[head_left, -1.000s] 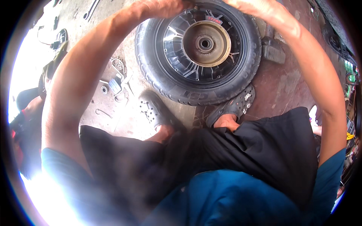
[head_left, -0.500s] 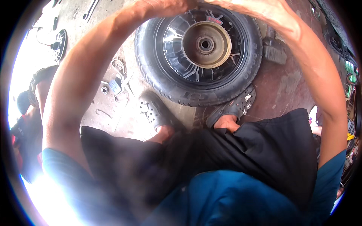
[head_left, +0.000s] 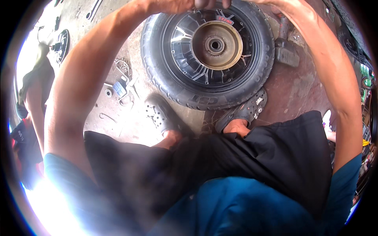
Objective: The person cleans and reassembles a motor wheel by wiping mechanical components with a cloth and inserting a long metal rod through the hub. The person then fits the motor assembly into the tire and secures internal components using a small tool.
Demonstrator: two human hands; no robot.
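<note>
While the wheel [head_left: 208,53] lies flat at upper centre, left hand [head_left: 173,5] and right hand [head_left: 283,6] meet over its far rim — equally near, grip cut off by the frame.

Both arms reach forward, elbows wide, left hand [head_left: 173,5] and right hand [head_left: 289,8] meeting at the top edge, fingers cut off.

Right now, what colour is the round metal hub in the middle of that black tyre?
The round metal hub is dull brass-gold, seen best in the head view.
</note>
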